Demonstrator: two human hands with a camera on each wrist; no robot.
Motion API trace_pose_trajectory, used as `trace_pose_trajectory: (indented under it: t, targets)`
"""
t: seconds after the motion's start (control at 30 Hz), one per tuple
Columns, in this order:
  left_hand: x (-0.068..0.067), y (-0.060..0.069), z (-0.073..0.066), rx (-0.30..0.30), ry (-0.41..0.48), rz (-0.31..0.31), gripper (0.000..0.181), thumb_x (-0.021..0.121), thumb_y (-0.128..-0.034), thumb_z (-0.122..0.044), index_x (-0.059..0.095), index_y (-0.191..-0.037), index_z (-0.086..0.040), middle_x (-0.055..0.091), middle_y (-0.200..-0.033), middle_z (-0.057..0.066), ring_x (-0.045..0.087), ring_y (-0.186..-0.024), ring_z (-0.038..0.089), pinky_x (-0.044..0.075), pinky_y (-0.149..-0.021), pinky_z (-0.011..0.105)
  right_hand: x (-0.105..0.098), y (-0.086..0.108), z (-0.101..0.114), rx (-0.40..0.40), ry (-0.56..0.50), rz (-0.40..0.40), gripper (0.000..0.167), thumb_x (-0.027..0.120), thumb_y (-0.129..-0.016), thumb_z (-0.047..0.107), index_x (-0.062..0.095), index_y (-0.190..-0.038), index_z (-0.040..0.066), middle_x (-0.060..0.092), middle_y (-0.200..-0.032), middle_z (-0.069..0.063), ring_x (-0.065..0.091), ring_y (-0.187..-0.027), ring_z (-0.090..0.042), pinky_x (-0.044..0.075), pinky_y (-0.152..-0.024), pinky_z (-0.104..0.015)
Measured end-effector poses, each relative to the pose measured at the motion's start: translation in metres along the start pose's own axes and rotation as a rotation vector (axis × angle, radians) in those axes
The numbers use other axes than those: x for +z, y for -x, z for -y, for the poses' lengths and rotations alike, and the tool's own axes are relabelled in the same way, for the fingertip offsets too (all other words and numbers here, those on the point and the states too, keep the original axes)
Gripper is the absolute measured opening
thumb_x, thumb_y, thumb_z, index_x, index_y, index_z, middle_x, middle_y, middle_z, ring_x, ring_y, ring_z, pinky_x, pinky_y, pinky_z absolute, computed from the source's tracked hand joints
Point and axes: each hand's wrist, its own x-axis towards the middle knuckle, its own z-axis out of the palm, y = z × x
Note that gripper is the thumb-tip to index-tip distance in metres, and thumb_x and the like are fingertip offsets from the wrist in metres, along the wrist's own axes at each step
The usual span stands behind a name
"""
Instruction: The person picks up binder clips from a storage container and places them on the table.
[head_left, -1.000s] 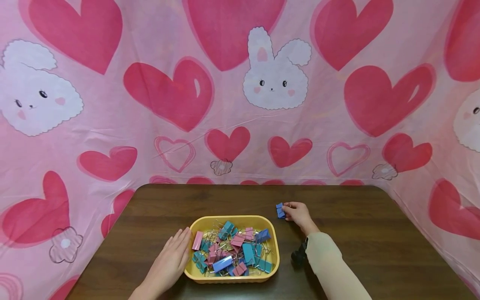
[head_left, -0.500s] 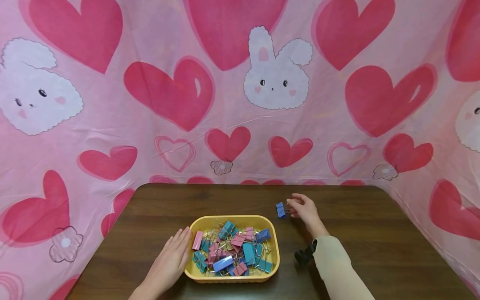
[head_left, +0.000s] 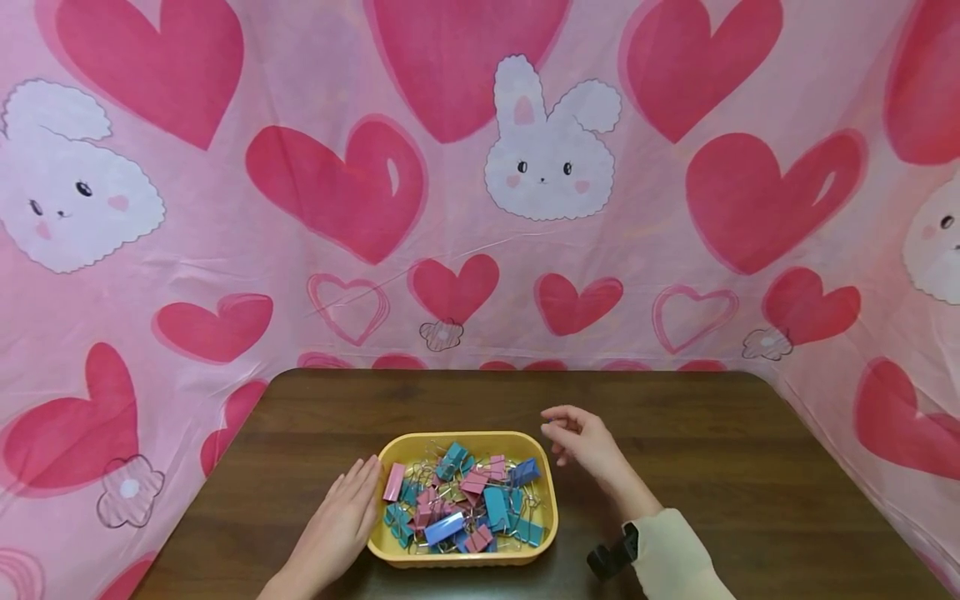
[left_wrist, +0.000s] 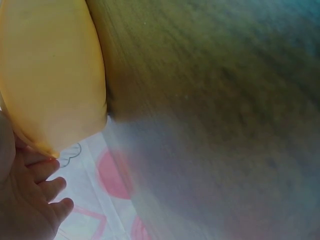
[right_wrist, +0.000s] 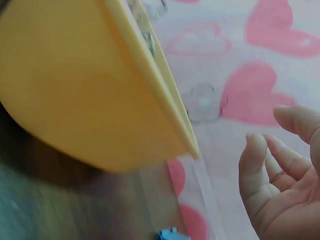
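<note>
A yellow tray (head_left: 378, 546) full of binder clips stands on the table. My left hand (head_left: 333, 521) lies with straight fingers against the tray's left side; in the left wrist view its fingers (left_wrist: 50, 190) touch the tray's wall (left_wrist: 55, 75). Beyond the tray's right rim is my right hand (head_left: 588, 450), loosely bent and holding nothing. In the right wrist view, a gap shows between its thumb and index finger. A blue binder clip (right_wrist: 172, 234) lies on the table, mostly hidden behind the right hand in the head view.
Pink, teal and blue binder clips (head_left: 446, 527) with wire handles lie jumbled in the tray. The brown wooden table (head_left: 750, 467) extends around it, with a pink heart-patterned cloth (head_left: 637, 250) behind. A black strap (head_left: 611, 558) is on the right wrist.
My right hand let go of the blue binder clip, drew back from it, then moved left and down towards the tray. The left hand has stayed in place.
</note>
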Motion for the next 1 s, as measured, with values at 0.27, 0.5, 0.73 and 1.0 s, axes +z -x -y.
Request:
trace_pose_trajectory:
  t: [0.27, 0.5, 0.73, 1.0]
  targets:
    - [0.0, 0.0, 0.0, 0.001, -0.003, -0.008, 0.046, 0.057, -0.0883, -0.012, 0.048, -0.13, 0.005, 0.044, -0.136, 0.017, 0.037, -0.127, 0.033, 0.028, -0.102, 0.051, 0.022, 0.016, 0.003, -0.086, 0.11, 0.2, 0.027, 0.063, -0.087, 0.009, 0.056, -0.105, -0.011, 0.056, -0.07, -0.017, 0.047, -0.046, -0.014, 0.048, -0.042, -0.027]
    - [0.0, 0.0, 0.0, 0.004, 0.004, -0.008, 0.046, 0.056, -0.0884, -0.012, 0.048, -0.131, 0.005, 0.043, -0.137, 0.016, 0.036, -0.127, 0.033, 0.028, -0.103, 0.051, 0.038, 0.022, 0.002, -0.07, 0.193, 0.3, 0.022, 0.063, -0.086, 0.008, 0.058, -0.101, -0.007, 0.058, -0.068, -0.013, 0.05, -0.042, -0.013, 0.05, -0.041, -0.034]
    - [0.001, 0.0, 0.0, 0.006, -0.001, -0.029, 0.046, 0.057, -0.088, -0.011, 0.049, -0.13, 0.005, 0.044, -0.136, 0.016, 0.037, -0.127, 0.032, 0.03, -0.101, 0.051, 0.051, 0.021, -0.002, -0.071, 0.348, 0.253, 0.014, 0.065, -0.085, 0.012, 0.061, -0.093, 0.001, 0.053, -0.057, -0.003, 0.05, -0.036, -0.016, 0.046, -0.036, -0.028]
    - [0.0, 0.0, 0.0, 0.005, 0.004, -0.017, 0.045, 0.056, -0.0884, -0.011, 0.048, -0.13, 0.005, 0.043, -0.137, 0.016, 0.036, -0.127, 0.032, 0.028, -0.102, 0.051, 0.063, 0.022, 0.0, -0.041, 0.463, 0.223, 0.008, 0.065, -0.085, 0.014, 0.061, -0.087, 0.007, 0.046, -0.052, 0.001, 0.046, -0.034, -0.012, 0.044, -0.035, -0.026]
